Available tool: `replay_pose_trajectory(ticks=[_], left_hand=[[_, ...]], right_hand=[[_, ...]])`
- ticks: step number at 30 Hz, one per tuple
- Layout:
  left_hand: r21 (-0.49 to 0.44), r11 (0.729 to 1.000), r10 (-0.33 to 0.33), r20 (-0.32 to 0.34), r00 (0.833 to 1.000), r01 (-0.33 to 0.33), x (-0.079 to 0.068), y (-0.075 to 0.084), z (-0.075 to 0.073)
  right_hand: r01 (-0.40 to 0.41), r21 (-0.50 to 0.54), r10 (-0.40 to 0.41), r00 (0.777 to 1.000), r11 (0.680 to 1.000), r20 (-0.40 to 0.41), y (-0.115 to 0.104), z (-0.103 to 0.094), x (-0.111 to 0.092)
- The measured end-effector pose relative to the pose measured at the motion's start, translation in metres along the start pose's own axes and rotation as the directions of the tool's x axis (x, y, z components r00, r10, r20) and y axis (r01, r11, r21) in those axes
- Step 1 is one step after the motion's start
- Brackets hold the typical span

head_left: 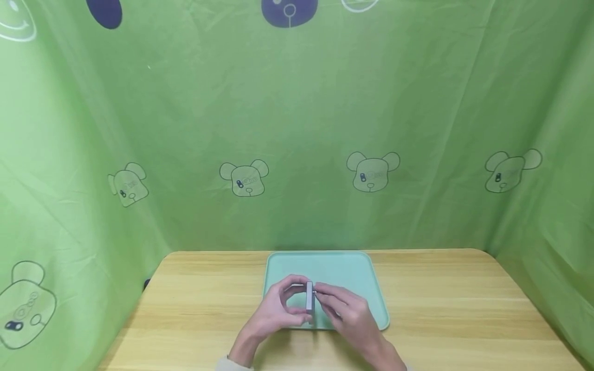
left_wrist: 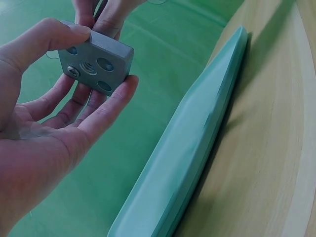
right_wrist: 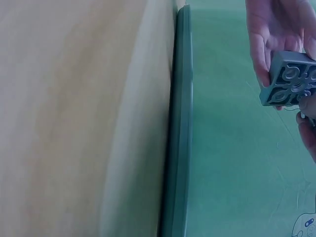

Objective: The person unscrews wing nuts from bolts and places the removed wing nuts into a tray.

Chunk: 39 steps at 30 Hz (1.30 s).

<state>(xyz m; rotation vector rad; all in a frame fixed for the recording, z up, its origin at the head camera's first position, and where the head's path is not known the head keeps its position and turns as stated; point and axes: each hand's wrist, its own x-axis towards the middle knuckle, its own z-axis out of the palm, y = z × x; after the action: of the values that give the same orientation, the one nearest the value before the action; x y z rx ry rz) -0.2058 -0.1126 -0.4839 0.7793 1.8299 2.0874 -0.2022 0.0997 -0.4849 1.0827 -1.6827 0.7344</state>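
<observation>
A square grey metal block (left_wrist: 94,54) with a threaded centre hole and round corner holes is upright above the tray. My left hand (head_left: 278,306) grips its edges, thumb on one edge and fingertips on the opposite one. One corner hole has a screw-like metal end (left_wrist: 73,70) in it. The block's other face (right_wrist: 291,81), ribbed with rings, is toward my right hand (head_left: 348,314). There, my right thumb and fingers pinch a small shiny metal piece (head_left: 315,292) right at the block. My fingertips hide most of that piece, so I cannot tell its exact kind.
A light green tray (head_left: 378,299) lies on the wooden table (head_left: 445,293), under and behind both hands. Its raised rim (left_wrist: 197,148) shows in the left wrist view. Green cloth (head_left: 301,113) with bear-head prints hangs around the back and sides.
</observation>
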Motion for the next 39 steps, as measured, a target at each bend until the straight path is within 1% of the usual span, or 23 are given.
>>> replay_pose_trajectory(ticks=[4,8,9,10,11,12,13,14,15,17,18,19,20,21,22,23,25,28,32,34,35,37,39], left_hand=[[0.002,1.0,-0.001,-0.005,1.0,0.001,0.0,-0.001,0.0],[0.019,1.0,0.005,-0.021,1.0,-0.004,0.0,-0.001,0.0],[0.022,1.0,0.006,-0.025,1.0,-0.006,0.001,-0.001,0.0],[0.024,1.0,0.008,-0.031,0.999,-0.007,0.001,-0.001,0.0],[0.027,1.0,0.01,-0.036,0.999,-0.009,0.001,-0.001,0.0],[0.03,0.999,0.013,-0.041,0.999,-0.011,0.001,-0.001,-0.001],[0.031,0.999,0.015,-0.041,0.999,-0.014,0.001,-0.001,0.0],[0.03,0.999,0.019,-0.039,0.999,-0.018,0.001,-0.001,0.0],[0.032,0.999,0.022,-0.037,0.999,-0.021,0.001,-0.001,0.0],[0.04,0.999,0.03,-0.029,0.999,-0.029,0.002,-0.002,0.001],[0.044,0.998,0.034,-0.022,0.999,-0.033,0.002,-0.002,0.001],[0.048,0.998,0.037,-0.014,0.999,-0.037,0.002,-0.002,0.002],[0.056,0.998,0.04,-0.009,0.999,-0.039,0.003,-0.003,0.002],[0.066,0.997,0.041,-0.005,0.999,-0.041,0.003,-0.003,0.003],[0.071,0.997,0.042,0.0,0.999,-0.042,0.003,-0.003,0.003],[0.078,0.996,0.045,0.003,0.999,-0.045,0.003,-0.003,0.003],[0.086,0.995,0.048,0.012,0.999,-0.048,0.003,-0.003,0.004],[0.095,0.994,0.048,0.019,0.999,-0.05,0.003,-0.004,0.005],[0.105,0.993,0.042,0.022,0.999,-0.044,0.003,-0.004,0.007],[0.105,0.994,0.037,0.022,0.999,-0.039,0.002,-0.004,0.008],[0.105,0.994,0.034,0.021,0.999,-0.036,0.002,-0.004,0.008],[0.099,0.995,0.029,0.019,0.999,-0.03,0.002,-0.003,0.008],[0.095,0.995,0.024,0.015,1.0,-0.025,0.001,-0.004,0.008]], right_hand=[[-0.062,0.05,0.061,0.998,0.997,0.03,0.0,-0.001,-0.001],[-0.205,0.131,0.197,0.978,0.97,0.072,0.0,-0.004,-0.001],[-0.263,0.16,0.252,0.964,0.951,0.086,-0.001,-0.005,-0.001],[-0.335,0.198,0.319,0.942,0.921,0.106,-0.002,-0.006,0.0],[-0.418,0.239,0.398,0.908,0.876,0.13,-0.002,-0.007,0.0],[-0.513,0.282,0.488,0.858,0.81,0.159,-0.003,-0.008,0.001],[-0.606,0.327,0.578,0.794,0.725,0.191,-0.004,-0.009,0.002],[-0.692,0.368,0.661,0.715,0.621,0.228,-0.005,-0.01,0.003],[-0.765,0.401,0.733,0.624,0.504,0.269,-0.006,-0.011,0.003],[-0.859,0.429,0.831,0.441,0.28,0.34,-0.006,-0.012,0.005],[-0.882,0.432,0.854,0.365,0.189,0.372,-0.006,-0.013,0.006],[-0.897,0.427,0.865,0.3,0.113,0.403,-0.006,-0.013,0.007],[-0.907,0.418,0.867,0.249,0.053,0.431,-0.006,-0.014,0.007],[-0.913,0.409,0.864,0.21,0.005,0.458,-0.006,-0.015,0.008],[-0.916,0.399,0.857,0.181,-0.032,0.483,-0.005,-0.016,0.008],[-0.919,0.389,0.847,0.163,-0.056,0.507,-0.005,-0.017,0.009],[-0.92,0.381,0.825,0.145,-0.09,0.546,-0.004,-0.018,0.009],[-0.918,0.382,0.804,0.148,-0.105,0.576,-0.004,-0.019,0.009],[-0.92,0.375,0.806,0.136,-0.112,0.576,-0.004,-0.02,0.01],[-0.925,0.365,0.811,0.136,-0.101,0.569,-0.004,-0.02,0.01],[-0.93,0.358,0.815,0.14,-0.088,0.562,-0.004,-0.02,0.01],[-0.937,0.346,0.822,0.17,-0.036,0.544,-0.005,-0.021,0.011],[-0.942,0.335,0.829,0.212,0.032,0.517,-0.006,-0.02,0.011]])
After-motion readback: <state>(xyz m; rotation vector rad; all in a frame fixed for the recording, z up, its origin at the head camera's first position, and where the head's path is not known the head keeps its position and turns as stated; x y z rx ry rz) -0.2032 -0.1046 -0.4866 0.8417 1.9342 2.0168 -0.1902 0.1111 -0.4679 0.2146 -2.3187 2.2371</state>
